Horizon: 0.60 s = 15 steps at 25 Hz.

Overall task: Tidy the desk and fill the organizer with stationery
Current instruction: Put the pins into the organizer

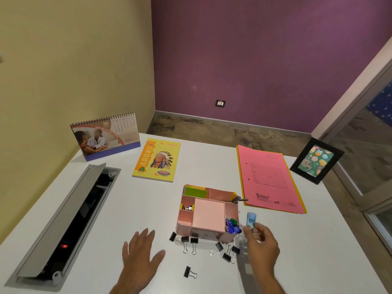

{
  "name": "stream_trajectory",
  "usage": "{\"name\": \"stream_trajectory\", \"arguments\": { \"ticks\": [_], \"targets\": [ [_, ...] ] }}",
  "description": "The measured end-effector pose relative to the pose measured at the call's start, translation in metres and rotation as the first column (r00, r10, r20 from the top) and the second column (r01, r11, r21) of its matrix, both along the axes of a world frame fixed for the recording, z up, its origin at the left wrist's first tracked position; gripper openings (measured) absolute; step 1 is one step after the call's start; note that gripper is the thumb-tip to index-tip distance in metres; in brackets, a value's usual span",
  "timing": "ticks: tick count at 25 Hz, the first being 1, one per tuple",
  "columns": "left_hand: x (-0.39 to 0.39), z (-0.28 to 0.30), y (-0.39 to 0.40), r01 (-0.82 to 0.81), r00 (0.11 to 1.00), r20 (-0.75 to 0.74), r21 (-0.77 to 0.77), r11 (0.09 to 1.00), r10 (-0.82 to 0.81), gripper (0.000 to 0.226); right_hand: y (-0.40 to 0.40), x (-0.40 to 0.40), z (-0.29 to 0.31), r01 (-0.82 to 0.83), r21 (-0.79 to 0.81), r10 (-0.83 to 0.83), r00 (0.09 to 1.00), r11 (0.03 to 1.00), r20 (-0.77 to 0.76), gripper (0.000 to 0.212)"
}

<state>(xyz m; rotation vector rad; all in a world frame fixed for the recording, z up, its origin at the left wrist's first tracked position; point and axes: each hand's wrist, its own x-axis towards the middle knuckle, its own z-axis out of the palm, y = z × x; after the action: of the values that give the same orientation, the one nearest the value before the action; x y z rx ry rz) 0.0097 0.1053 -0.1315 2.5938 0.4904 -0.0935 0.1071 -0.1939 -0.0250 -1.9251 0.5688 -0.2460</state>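
Note:
A pink desk organizer (209, 212) stands in the middle of the white desk (135, 209). It holds green and yellow sticky notes (195, 191), small clips and blue-capped markers (232, 226). Several black binder clips (192, 242) lie scattered in front of it, one alone nearer me (189, 272). My right hand (262, 244) holds a light-blue capped object (251, 219) just right of the organizer's marker slot; the object is blurred. My left hand (141, 256) hovers flat over the desk, fingers spread, left of the clips.
A yellow notebook (157, 159) and a desk calendar (105, 135) sit at the back left. Pink and yellow folders (269, 179) lie to the right, with a black photo frame (316, 161) beyond. An open cable tray (67, 221) is set in the desk's left side.

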Motion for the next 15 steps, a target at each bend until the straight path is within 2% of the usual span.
{"name": "stream_trajectory", "arguments": {
  "ticks": [2,4,6,7,9,11,13,15],
  "targets": [
    [0.017,0.033,-0.018,-0.122,0.965,0.197,-0.241,0.963,0.171,0.054,0.015,0.008,0.024,-0.065,0.062,0.057,0.991,0.996,0.124,0.026],
    [0.041,0.077,-0.038,-0.105,0.881,0.361,-0.48,0.871,0.306,0.028,0.031,0.014,0.043,-0.184,0.054,0.167,0.959,0.981,0.231,0.029],
    [0.061,0.119,-0.057,-0.011,0.855,0.377,-0.673,0.739,0.356,0.029,0.049,0.014,0.057,-0.317,-0.032,0.311,0.898,0.948,0.311,0.032],
    [0.069,0.137,-0.065,0.048,0.846,0.399,-0.718,0.694,0.354,0.03,0.058,0.012,0.06,-0.372,-0.096,0.382,0.861,0.923,0.336,0.033],
    [0.08,0.165,-0.077,0.181,0.817,0.476,-0.748,0.639,0.326,0.032,0.076,0.008,0.061,-0.44,-0.213,0.488,0.788,0.873,0.375,0.033],
    [0.085,0.177,-0.081,0.258,0.79,0.535,-0.733,0.63,0.3,0.032,0.087,0.004,0.058,-0.466,-0.258,0.532,0.736,0.846,0.419,0.027],
    [0.087,0.178,-0.079,0.254,0.782,0.555,-0.698,0.669,0.283,0.031,0.094,0.003,0.053,-0.475,-0.25,0.536,0.727,0.844,0.43,0.026],
    [0.088,0.175,-0.073,0.217,0.781,0.556,-0.669,0.711,0.285,0.03,0.095,-0.001,0.042,-0.491,-0.178,0.519,0.762,0.853,0.387,0.036]
  ]
}}
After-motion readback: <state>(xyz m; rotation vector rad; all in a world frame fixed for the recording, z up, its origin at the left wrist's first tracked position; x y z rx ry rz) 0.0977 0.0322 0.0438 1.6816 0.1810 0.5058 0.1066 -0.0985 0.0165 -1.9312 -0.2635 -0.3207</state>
